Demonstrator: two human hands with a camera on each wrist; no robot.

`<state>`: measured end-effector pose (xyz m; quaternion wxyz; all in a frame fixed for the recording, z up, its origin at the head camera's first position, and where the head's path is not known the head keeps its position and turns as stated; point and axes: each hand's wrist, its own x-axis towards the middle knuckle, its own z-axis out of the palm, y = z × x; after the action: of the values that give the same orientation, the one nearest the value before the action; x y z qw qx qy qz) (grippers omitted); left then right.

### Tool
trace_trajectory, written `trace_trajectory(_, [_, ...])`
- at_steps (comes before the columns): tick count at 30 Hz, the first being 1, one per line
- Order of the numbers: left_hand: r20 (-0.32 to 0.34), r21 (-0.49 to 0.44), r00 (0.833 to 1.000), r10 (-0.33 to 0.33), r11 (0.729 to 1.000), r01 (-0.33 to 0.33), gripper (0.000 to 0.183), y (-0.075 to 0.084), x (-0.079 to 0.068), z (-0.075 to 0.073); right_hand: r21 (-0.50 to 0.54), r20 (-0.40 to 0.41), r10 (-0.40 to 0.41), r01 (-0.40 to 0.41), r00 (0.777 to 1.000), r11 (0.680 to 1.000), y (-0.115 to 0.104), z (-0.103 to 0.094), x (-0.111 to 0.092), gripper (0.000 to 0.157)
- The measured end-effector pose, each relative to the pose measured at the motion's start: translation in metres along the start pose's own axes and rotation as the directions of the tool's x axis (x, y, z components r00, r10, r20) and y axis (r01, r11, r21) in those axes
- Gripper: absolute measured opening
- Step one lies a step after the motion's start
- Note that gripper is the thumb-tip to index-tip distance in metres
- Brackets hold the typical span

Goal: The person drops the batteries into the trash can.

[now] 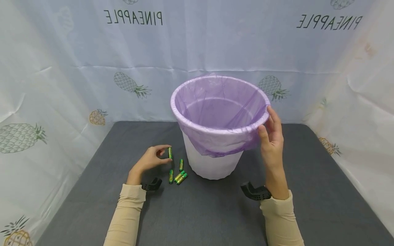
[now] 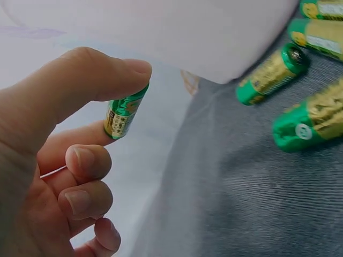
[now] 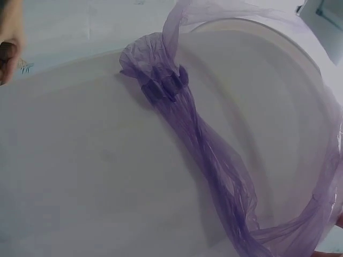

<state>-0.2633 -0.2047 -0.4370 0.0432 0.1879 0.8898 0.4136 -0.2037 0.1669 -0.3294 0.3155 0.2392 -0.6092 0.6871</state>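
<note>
My left hand pinches a green and gold battery between thumb and index finger, just off the left side of the bin; its other fingers are curled in the left wrist view. Several similar batteries lie on the table close to that hand. A white trash bin stands upright, lined with a purple plastic bag folded over its rim. At the bin's right side, my right hand holds the bag-covered rim, thumb toward the front. Only bits of that hand's fingers show in the right wrist view.
A dark grey tabletop lies under everything. White curtains with pineapple prints enclose the back and both sides. A black wrist mount sits on the right wrist, and another on the left.
</note>
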Motion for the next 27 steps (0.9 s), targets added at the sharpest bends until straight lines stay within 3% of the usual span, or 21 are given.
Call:
trace_trajectory(9, [-0.032, -0.007, 0.999, 0.007, 1.000, -0.008, 0.052, 0.012, -0.006, -0.009, -0.001, 0.033, 0.022, -0.022, 0.999, 1.000, -0.002, 0.000, -0.001, 0.051])
trace_trajectory(16, [-0.058, -0.002, 0.998, 0.038, 0.999, -0.038, 0.050, 0.022, -0.009, -0.015, -0.012, -0.008, 0.105, -0.105, 0.994, 0.994, -0.005, 0.000, -0.002, 0.056])
trace_trajectory(27, [-0.144, 0.011, 0.985, 0.091, 0.996, -0.090, 0.047, 0.039, -0.016, -0.022, -0.033, 0.035, 0.027, -0.026, 0.999, 0.999, -0.005, -0.002, -0.001, 0.049])
